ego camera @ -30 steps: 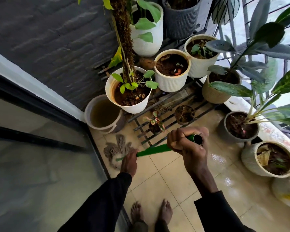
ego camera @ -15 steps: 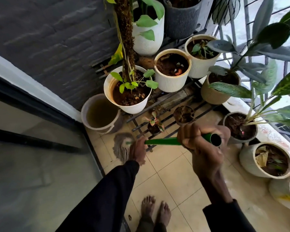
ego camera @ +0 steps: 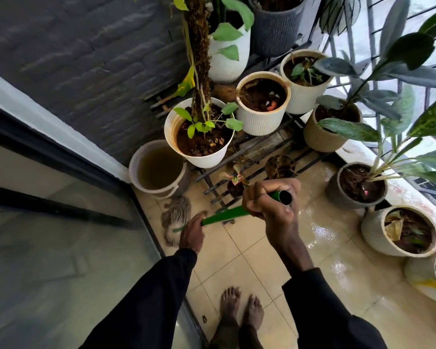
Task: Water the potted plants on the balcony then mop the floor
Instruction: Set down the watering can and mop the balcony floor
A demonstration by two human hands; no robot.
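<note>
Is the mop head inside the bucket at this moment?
No, the mop head lies on the tiled floor beside the bucket, outside its rim.

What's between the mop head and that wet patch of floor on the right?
The low front corner of the black plant stand juts out between the mop head and the wet patch. The tiles nearer the feet look open.

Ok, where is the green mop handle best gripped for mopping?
Two spots on the green mop handle: near its top end, where the right hand wraps it, and lower down, where the left hand holds it. Come from above, since the slim shaft slants down to the mop head.
</note>
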